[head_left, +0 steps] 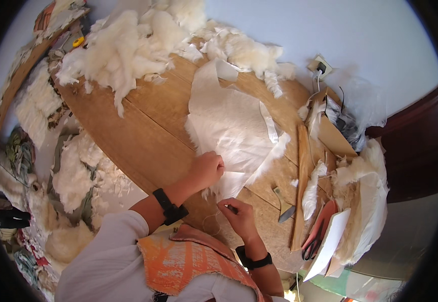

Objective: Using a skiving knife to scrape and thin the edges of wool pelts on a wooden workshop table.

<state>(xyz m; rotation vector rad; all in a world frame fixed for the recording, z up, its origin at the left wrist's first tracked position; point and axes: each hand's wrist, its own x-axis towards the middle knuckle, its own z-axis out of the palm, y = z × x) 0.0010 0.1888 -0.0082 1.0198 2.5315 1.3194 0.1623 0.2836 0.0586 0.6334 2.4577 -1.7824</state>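
A white fur pelt lies skin side up on the brown wooden work board, with fluff showing along its edges. My left hand is closed at the pelt's near left edge, its fingers curled on the skin. Just nearer and to the right, my right hand is pinched shut beside the pelt's near tip. A thin pale thread loops down from its fingertips toward my orange apron. Whether a needle is in that pinch is too small to tell.
Fluffy cream fur is heaped at the far left of the board. Right of my hands lie a blade tool, a wooden strip and black-handled scissors. More fur and a cardboard box stand at the right.
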